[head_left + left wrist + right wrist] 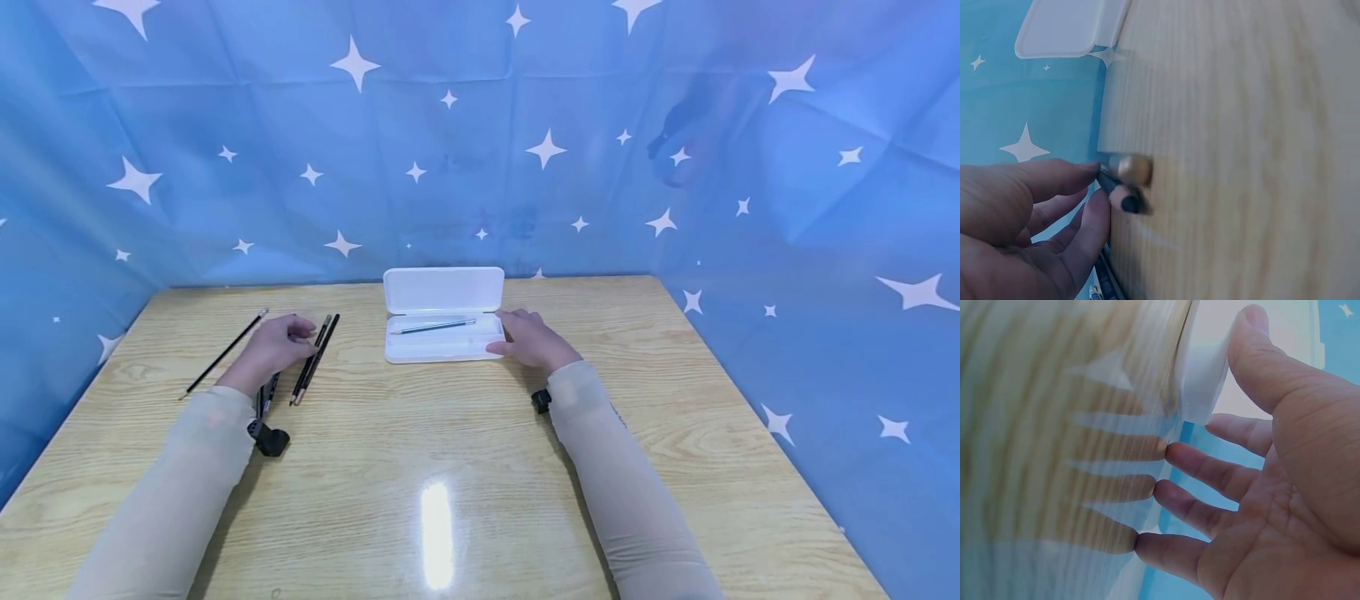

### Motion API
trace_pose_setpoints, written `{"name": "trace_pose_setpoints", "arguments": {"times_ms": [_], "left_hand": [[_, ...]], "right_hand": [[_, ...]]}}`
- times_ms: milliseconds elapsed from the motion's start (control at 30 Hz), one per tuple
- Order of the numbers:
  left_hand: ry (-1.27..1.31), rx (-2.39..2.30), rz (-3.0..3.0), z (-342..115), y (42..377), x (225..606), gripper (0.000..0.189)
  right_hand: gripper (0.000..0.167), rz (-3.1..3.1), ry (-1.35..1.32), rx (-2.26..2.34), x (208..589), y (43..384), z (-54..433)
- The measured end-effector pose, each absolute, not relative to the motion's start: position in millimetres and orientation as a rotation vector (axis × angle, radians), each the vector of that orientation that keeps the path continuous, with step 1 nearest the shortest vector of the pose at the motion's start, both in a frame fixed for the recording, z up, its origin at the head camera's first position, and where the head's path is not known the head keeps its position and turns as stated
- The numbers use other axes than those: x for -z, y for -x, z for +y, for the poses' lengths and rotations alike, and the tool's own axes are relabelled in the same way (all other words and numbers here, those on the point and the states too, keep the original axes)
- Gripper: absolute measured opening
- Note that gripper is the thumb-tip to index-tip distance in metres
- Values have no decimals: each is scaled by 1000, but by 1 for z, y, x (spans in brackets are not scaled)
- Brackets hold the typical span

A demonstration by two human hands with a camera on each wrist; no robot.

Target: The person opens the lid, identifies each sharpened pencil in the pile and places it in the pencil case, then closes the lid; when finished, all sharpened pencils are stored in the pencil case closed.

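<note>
My left hand [273, 346] is over the left part of the table, above dark pencils. In the left wrist view its thumb and a finger pinch a dark pencil [1110, 182] near its end; another blurred pencil end [1135, 169] lies against it. A white pencil case [442, 352] stands with its lid [444, 290] raised, a bluish pencil [435, 327] inside. My right hand [532, 340] is at the case's right end, its thumb over the edge and index fingertip by the corner. The other fingers are spread, their tips against the table [1035, 456].
A dark pencil [225, 354] lies slantwise left of my left hand. More pencils [272, 393] show partly under that wrist. A blue star-patterned cloth [450, 167] stands behind the wooden table. A bright reflection shows on the tabletop in front.
</note>
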State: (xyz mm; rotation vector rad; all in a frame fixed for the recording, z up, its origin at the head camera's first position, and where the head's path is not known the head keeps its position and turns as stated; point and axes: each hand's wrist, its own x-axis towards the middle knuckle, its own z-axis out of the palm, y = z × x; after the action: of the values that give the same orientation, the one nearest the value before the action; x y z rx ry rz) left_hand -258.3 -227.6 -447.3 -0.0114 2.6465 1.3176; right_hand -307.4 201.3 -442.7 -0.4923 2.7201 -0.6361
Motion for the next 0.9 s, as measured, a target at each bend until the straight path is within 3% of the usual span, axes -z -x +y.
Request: {"name": "trace_pose_setpoints", "arguments": {"times_ms": [500,900], "left_hand": [[-11,-1047,2716,-228,264,443,59],[16,-1174,2527,-228,263,431,71]], "right_hand": [[73,2711,504,646,442,307,202],[75,2700,500,660,440,306,201]]}}
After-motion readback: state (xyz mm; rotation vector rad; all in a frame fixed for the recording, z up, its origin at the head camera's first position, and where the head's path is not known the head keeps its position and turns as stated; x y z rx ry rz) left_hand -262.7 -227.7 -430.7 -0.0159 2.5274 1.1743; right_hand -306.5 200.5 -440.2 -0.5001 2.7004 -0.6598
